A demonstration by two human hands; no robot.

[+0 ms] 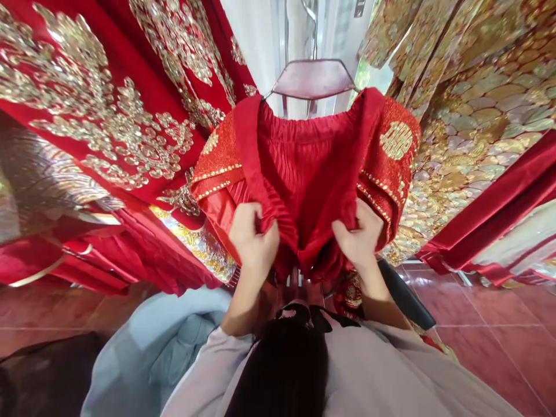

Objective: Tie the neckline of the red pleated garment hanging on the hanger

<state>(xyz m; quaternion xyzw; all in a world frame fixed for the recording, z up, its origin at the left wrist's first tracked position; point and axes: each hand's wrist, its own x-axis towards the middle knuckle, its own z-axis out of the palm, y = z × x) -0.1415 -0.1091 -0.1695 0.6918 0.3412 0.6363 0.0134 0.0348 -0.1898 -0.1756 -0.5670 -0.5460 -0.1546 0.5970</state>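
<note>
The red pleated satin garment (304, 168) with gold-embroidered trim is hanging at twelve o'clock from a maroon padded hanger (313, 78). The left hand (254, 240) is clutching its folds at seven o'clock, and the right hand (360, 237) is clutching them at five.

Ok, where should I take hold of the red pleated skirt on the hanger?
Take the red pleated skirt low, from below, on the bunched pleats either side of centre, where the left grip and right grip pinch it. Its top hangs from the hanger, so likely only the lower fabric is free.
</note>
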